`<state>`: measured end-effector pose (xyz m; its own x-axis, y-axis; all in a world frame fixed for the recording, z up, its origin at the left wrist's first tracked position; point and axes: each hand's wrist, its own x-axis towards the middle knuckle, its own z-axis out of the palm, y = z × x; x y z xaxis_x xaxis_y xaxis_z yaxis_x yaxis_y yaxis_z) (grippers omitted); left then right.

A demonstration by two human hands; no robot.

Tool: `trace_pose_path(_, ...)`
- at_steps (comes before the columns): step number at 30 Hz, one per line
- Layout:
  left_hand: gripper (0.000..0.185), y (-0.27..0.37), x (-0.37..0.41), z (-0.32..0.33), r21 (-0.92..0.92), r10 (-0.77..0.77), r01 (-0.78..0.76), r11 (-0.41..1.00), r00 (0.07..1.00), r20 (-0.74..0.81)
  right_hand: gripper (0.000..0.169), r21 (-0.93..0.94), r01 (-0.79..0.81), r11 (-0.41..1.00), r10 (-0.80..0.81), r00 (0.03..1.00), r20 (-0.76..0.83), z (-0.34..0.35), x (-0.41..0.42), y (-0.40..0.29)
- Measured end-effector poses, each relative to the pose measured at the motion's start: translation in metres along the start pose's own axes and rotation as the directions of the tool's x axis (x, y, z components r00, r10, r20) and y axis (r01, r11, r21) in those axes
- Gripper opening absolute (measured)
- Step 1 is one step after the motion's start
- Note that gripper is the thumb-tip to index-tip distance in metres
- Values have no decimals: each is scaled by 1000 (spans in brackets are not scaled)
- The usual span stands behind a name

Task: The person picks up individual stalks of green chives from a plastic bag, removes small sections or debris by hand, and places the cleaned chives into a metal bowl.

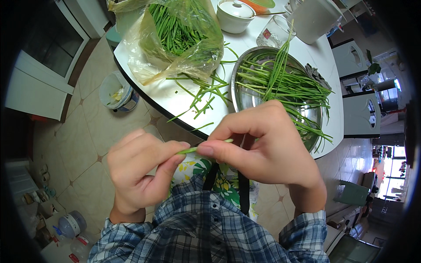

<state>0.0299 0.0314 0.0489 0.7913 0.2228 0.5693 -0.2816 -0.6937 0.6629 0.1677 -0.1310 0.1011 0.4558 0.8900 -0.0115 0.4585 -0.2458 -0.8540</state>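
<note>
My left hand (pixel 141 167) and my right hand (pixel 260 144) meet above my lap, just off the table's near edge. Between their fingertips they pinch one thin green stem (pixel 188 151); its pale end shows past my right thumb. Beyond my right hand, a round stainless steel bowl (pixel 234 85) holds a loose bundle of long green garlic scapes or similar stems (pixel 283 82), some hanging over its rim. A clear plastic bag (pixel 141 62) at the upper left of the table is filled with more thin green stalks (pixel 174 31). Short cut or broken pieces (pixel 205 107) lie scattered beside the bag.
A lidded white pot (pixel 235 16), a glass cup (pixel 274 33) and a light grey pitcher (pixel 312 19) stand on the white table (pixel 154 98) at the back. A lined bucket (pixel 118 93) with scraps stands on the tiled floor at left. Chairs (pixel 361 113) stand at right.
</note>
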Motion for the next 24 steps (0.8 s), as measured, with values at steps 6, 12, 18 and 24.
trace_pose_path(6, 9, 5, -7, 1, -15, -23, 22, 1000, 1000, -19, 11, 78, -87, 993, 87, 996, 3, -10, -14, 1)
trace_pose_path(12, 12, -3, -11, -6, 47, -5, 9, 999, 995, -96, 7, 333, -103, 937, 182, 959, -218, -31, -20, 12)
trace_pose_path(18, 16, 3, -7, -7, 128, 50, -39, 991, 995, -83, 7, 12, 76, 997, -68, 945, -321, -18, 1, 17)
trace_pose_path(24, 22, 2, -3, -4, 223, 106, -85, 971, 991, -83, 11, -475, 57, 878, -262, 888, -378, -19, 31, 31)
